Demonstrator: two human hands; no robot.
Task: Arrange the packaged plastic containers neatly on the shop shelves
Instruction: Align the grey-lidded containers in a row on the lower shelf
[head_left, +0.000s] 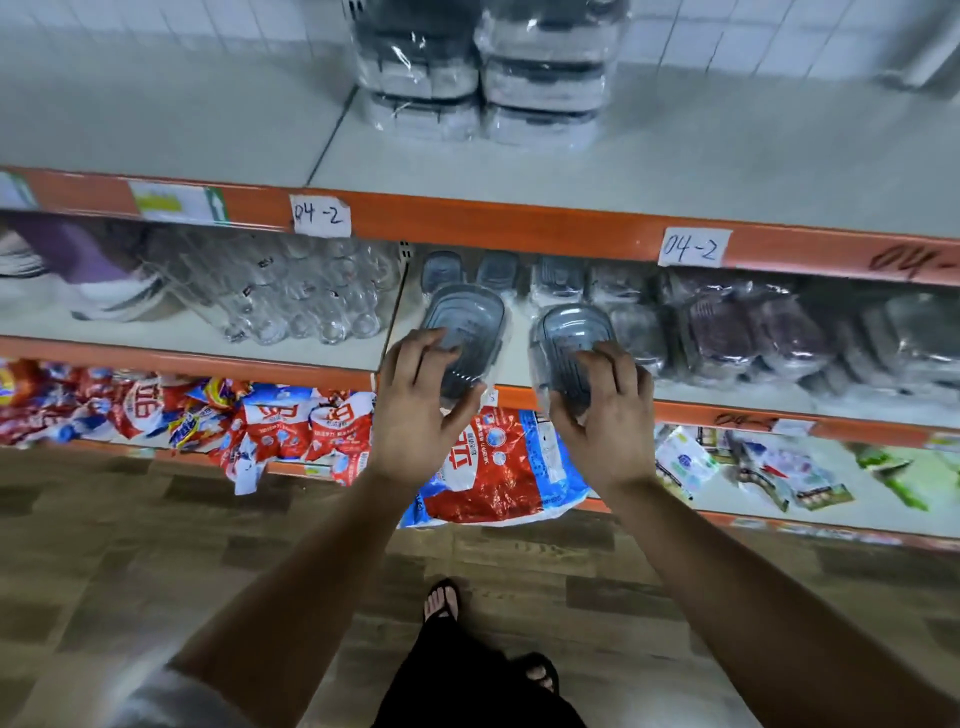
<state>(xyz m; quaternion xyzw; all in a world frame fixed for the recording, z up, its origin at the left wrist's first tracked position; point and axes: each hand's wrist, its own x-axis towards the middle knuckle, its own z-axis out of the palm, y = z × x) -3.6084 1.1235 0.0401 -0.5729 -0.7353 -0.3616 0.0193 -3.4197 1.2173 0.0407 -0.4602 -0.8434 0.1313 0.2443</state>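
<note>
A white tiled wall (156, 21) stands behind the top shelf (727, 166), a pale grey board with a seam running front to back; its front edge carries an orange strip (467, 221) bearing paper labels (319, 215) handwritten "04-2". Below hang a middle shelf (171, 338) and a bottom shelf (857, 519), both pale with orange edges; the floor (156, 519) is brown wood-pattern planks; the light is soft and even.
</note>
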